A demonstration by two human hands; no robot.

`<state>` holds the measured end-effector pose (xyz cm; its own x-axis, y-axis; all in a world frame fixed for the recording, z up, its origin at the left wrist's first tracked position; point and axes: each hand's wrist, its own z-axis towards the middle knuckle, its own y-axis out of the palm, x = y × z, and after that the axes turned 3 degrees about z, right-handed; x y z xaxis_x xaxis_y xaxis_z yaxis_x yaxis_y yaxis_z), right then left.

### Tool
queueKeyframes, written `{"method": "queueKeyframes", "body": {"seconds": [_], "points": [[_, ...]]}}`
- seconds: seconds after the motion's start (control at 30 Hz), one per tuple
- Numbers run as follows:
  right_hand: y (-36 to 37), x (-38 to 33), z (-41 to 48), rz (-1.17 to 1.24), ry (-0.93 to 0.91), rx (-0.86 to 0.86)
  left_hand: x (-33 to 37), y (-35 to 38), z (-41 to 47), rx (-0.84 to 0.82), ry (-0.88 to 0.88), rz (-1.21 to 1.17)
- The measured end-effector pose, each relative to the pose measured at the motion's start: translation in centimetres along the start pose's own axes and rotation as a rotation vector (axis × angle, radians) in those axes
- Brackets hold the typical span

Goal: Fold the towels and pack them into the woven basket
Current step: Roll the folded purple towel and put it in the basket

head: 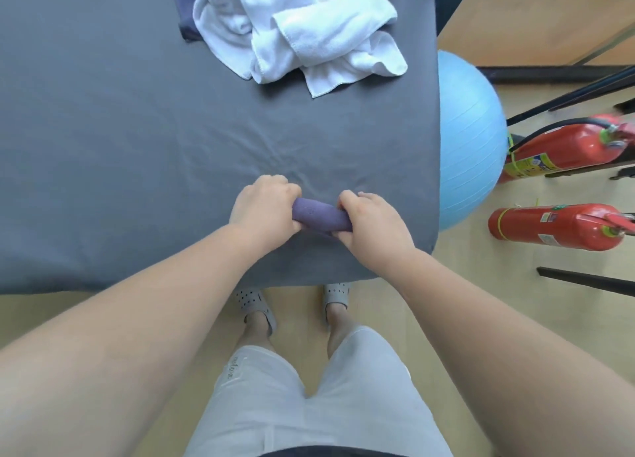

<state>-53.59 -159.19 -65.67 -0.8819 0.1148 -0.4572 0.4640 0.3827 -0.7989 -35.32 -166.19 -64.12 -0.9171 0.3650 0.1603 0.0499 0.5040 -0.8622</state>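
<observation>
Left hand (264,209) and right hand (371,226) grasp a rolled purple towel (321,216).
Each hand's fingers curl round one end of the tight roll, which lies on the grey sheet (137,147) just in from its near edge. The roll's long axis runs left to right, with the right end angled slightly nearer the person. Farther back and well apart, white towels (309,34) lie in a loose heap over a dark cloth (184,13). A blue ball (470,140) sits beside the sheet's right edge.

Head-worn view, steeply down, close.
</observation>
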Motion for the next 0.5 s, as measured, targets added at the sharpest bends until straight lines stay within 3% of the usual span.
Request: {"method": "queueKeyframes", "body": {"seconds": [0.17,0.33,0.5], "points": [[-7.4,-2.8,-4.1,0.375,0.041,-0.107,0.2,-6.8,-7.4,-0.059,-0.236,-0.658],[-13.2,-6.2,-7.6,0.616,-0.080,-0.036,-0.6,-11.4,-14.2,0.115,-0.265,-1.167],[-13.7,-12.3,-8.6,0.672,-0.181,-0.036,-3.1,-13.6,-18.7,0.261,-0.131,-1.166]]}}
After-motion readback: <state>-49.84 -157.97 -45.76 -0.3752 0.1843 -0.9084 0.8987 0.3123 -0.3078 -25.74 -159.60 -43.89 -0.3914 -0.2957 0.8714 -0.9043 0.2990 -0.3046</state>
